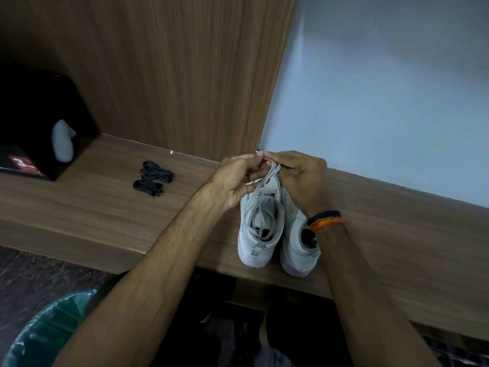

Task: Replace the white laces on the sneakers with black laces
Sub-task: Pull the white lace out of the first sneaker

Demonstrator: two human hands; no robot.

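Two white sneakers stand side by side on the wooden shelf, heels toward me: the left sneaker (pixel 258 234) and the right sneaker (pixel 299 247). A white lace (pixel 267 178) rises in loops from the left sneaker up to my hands. My left hand (pixel 234 181) and my right hand (pixel 304 178) meet above the toes, and both pinch the white lace at its top. The toes of both sneakers are hidden behind my hands. Two bundles of black laces (pixel 153 178) lie on the shelf to the left, apart from the sneakers.
A black box (pixel 34 123) with a red label and a grey object on it stands at the far left of the wooden shelf (pixel 105 202). A wooden panel and a pale wall rise behind. A green-lined bin (pixel 45 332) sits on the floor at the lower left.
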